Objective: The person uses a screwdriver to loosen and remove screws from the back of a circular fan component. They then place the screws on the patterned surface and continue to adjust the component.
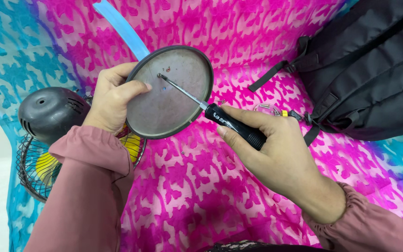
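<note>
Over the middle of the pink and turquoise patterned cloth [201, 186], a round grey disc [170, 92] is held up tilted, its flat face turned to the camera. The left hand [113, 95] clamps it at the left rim, thumb pressed across the front, fingers curled behind, wrist bent and the pink sleeve [89, 186] running down to the bottom edge. The right hand [276, 149] comes in from the lower right, fingers wrapped tight around the black handle of a screwdriver [211, 109], index finger laid along it; the thin metal shaft slants up-left and its tip sits on a small hole near the disc's centre. Just under the left wrist, near the cloth's left edge, lies a small fan [47, 135] with dark motor housing, wire guard and yellow blades. A black backpack [369, 70] fills the top right corner, well apart from the disc, a strap trailing toward the right hand. Between the two arms the cloth lies open down to the near edge.
</note>
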